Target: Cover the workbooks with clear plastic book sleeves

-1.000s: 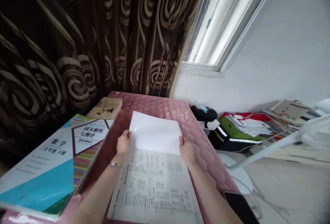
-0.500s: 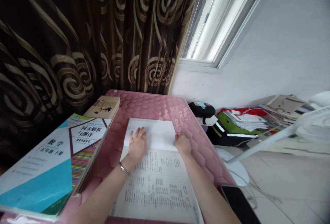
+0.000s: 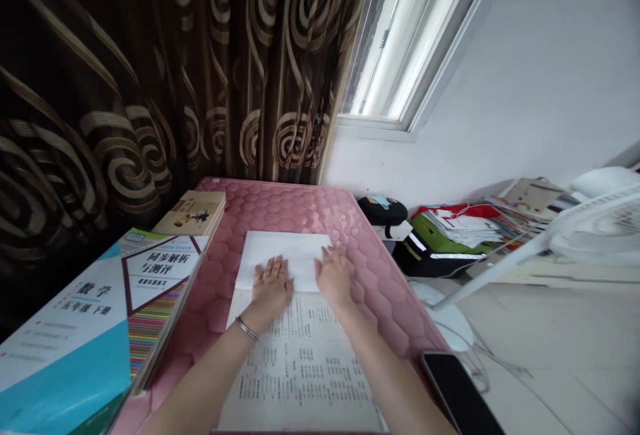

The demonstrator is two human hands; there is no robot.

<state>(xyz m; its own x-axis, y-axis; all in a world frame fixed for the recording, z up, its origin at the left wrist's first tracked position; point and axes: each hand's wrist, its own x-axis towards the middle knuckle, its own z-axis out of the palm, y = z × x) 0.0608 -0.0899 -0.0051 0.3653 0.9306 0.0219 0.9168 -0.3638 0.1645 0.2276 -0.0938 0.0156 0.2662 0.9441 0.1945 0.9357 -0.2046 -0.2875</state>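
Observation:
An open book lies in front of me, its lower page (image 3: 305, 381) covered in printed text and its upper part a blank white sheet (image 3: 285, 246). Flat on the left side of the white sheet rests my left hand (image 3: 271, 288), fingers spread, a silver bracelet on the wrist. My right hand (image 3: 334, 278) lies on the sheet's right edge with its fingers stretched out. Neither hand grips anything. Both forearms cover parts of the printed page's sides.
A pink quilted table cover (image 3: 280, 205) lies beneath. Stacked workbooks (image 3: 65, 348) and smaller tan books (image 3: 193, 213) sit at left. A phone (image 3: 460, 391) lies at the right edge, near a white fan (image 3: 505, 258). Bags and papers (image 3: 460, 228) are piled beyond.
My right hand has let go of the sheet's right edge and now lies open on it, further left. My left hand has slid slightly down the sheet. The view has shifted a little.

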